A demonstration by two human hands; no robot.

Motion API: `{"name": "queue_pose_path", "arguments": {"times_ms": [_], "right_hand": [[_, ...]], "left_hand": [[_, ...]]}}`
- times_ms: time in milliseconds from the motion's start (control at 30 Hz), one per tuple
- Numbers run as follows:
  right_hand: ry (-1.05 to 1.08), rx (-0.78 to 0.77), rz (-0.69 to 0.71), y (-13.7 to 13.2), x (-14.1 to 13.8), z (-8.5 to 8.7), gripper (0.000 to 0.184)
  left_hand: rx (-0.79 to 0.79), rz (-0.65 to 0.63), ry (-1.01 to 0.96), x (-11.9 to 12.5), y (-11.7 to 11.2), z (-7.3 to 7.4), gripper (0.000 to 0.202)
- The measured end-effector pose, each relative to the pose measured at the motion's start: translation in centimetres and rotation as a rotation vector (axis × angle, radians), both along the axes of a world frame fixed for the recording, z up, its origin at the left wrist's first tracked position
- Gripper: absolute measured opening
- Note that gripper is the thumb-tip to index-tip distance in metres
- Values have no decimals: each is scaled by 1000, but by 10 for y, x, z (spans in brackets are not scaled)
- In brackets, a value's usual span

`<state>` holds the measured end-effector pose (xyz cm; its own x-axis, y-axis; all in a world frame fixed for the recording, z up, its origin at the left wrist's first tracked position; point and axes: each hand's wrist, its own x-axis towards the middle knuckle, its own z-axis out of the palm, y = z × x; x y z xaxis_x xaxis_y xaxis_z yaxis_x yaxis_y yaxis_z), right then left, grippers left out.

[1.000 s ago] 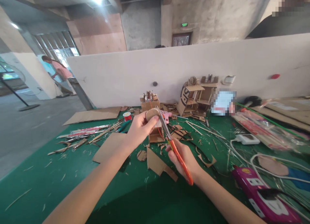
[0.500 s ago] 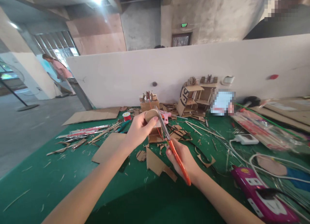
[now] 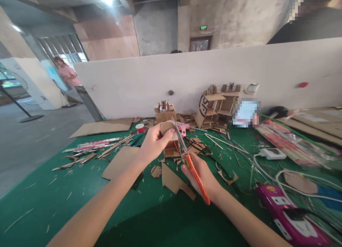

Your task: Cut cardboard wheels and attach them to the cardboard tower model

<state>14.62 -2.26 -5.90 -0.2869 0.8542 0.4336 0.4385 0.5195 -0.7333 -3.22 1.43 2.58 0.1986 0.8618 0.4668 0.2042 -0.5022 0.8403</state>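
Head view showed, at the far left of the frame, a person in a pink top (image 3: 68, 76), well apart from your green table (image 3: 40, 200). Wrapped strips (image 3: 93, 144) lay on the table's left side, and nearer the centre were a flat cardboard sheet (image 3: 117, 165) and, above it, a red spool (image 3: 139, 129). Your left hand (image 3: 153, 143) was raised at mid-frame, thumb and fingers pinched on a small cardboard disc (image 3: 167, 126), which you held up off the table. Just below lay a loose cardboard scrap (image 3: 171, 177).

Right of the disc, the orange-handled scissors (image 3: 189, 158) slanted up and left, the blades at the disc's right edge and near your thumb; you could not tell from here whether they had bitten in. Your right hand (image 3: 207, 179) had its fingers wrapped round the handles, lower right of centre. Past it, a cardboard shelf (image 3: 207, 111) stood against the white partition (image 3: 128, 87), and a purple power strip (image 3: 280, 214) filled the lower right.

You seemed to be trimming the disc's rim. That called, in my judgement, for a steady pinch, small turns of the disc between short snips, and your thumb kept off the cutting line.
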Motion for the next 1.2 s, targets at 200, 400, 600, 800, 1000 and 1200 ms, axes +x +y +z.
{"name": "queue_pose_path", "arguments": {"times_ms": [200,400,600,800,1000,1200], "right_hand": [[-13,-46,-53,1,-2,4,17],[-9,5,-64,2,-4,4,12],[11,33,-42,5,-4,2,12],[14,61,-68,8,-4,-3,24],[6,51,-95,6,-4,-5,21],[-78,157,-194,6,-1,-6,21]], "left_hand": [[18,21,19,0,1,0,25],[38,10,36,-1,0,0,26],[24,0,97,-3,-5,5,25],[13,-84,71,-2,-4,6,23],[-45,-124,14,-2,-2,3,22],[-61,-77,-45,-3,0,1,28]]}}
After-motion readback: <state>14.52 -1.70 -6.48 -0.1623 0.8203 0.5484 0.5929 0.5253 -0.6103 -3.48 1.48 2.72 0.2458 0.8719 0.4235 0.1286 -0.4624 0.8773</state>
